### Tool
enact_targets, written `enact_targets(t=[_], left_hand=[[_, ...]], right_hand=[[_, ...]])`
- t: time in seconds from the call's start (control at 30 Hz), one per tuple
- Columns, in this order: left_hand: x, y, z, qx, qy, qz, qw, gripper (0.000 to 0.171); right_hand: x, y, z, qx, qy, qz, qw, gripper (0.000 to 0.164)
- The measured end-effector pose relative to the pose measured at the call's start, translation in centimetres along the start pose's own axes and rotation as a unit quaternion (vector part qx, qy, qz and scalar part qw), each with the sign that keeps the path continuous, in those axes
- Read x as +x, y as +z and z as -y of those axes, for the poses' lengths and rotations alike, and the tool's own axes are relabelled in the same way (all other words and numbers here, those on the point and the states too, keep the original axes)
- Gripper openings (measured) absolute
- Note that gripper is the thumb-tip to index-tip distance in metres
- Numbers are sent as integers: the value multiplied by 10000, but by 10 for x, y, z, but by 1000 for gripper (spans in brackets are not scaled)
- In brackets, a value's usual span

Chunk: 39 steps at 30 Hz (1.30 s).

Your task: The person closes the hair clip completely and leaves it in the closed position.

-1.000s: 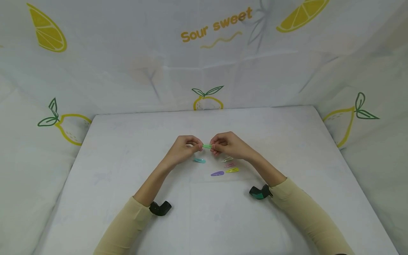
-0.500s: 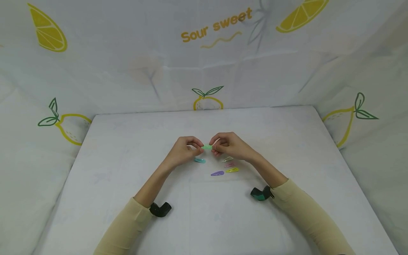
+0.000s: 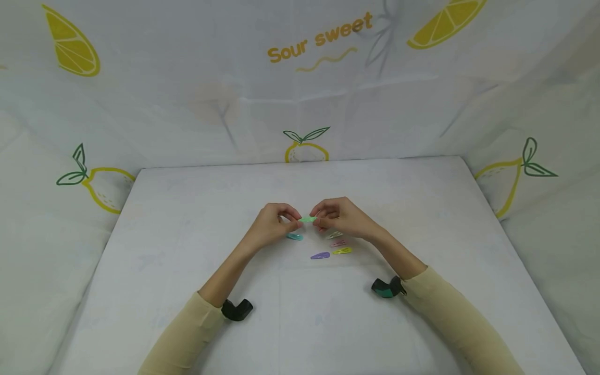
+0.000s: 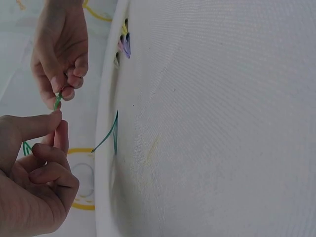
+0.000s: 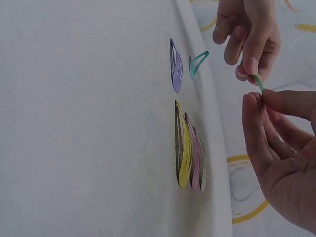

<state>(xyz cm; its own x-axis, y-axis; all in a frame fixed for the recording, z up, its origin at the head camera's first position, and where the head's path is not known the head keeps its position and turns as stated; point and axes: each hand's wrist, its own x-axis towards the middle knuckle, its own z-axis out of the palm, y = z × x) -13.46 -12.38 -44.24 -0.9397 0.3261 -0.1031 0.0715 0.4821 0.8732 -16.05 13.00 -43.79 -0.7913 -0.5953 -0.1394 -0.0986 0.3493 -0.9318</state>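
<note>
Between the two hands, above the table, is a small light green snap hair clip [image 3: 308, 219]. My left hand [image 3: 274, 225] pinches one end of it between thumb and forefinger, and my right hand [image 3: 344, 217] pinches the other end the same way. Both wrist views show the green clip [image 4: 58, 101] bridging the two sets of fingertips, which hide its ends. Just below my left hand a teal hair clip [image 3: 294, 237] lies on the table; in the right wrist view this teal clip [image 5: 198, 64] stands spread in a V.
Below my right hand lie a pale clip [image 3: 335, 235], a pink clip [image 3: 338, 243] and a yellow clip [image 3: 342, 250]. A purple clip [image 3: 321, 255] is left of the yellow one. The white table [image 3: 197, 192] meets a lemon-print cloth [image 3: 187, 120] at the back.
Both hands have come slightly nearer the person with the green clip. It showed as a narrow edge at first and now shows its flat face. The clips on the table have stayed put.
</note>
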Motion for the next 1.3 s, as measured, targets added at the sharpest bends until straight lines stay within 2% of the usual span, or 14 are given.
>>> enact_targets(t=[0.3, 0.63, 1.0, 1.3], left_hand=[[1, 0, -1, 81, -33, 47, 10000, 9], [0, 5, -4, 218, -59, 187, 9996, 8], [0, 11, -3, 568, 102, 349, 9977, 5], [-1, 17, -3, 822, -56, 415, 9957, 4]], right_hand=[[-2, -1, -2, -370, 44, -68, 9993, 22], [-6, -3, -7, -472, 173, -34, 9987, 19], [-9, -4, -9, -891, 86, 81, 9960, 17], [-9, -3, -11, -1211, 83, 240, 9923, 11]])
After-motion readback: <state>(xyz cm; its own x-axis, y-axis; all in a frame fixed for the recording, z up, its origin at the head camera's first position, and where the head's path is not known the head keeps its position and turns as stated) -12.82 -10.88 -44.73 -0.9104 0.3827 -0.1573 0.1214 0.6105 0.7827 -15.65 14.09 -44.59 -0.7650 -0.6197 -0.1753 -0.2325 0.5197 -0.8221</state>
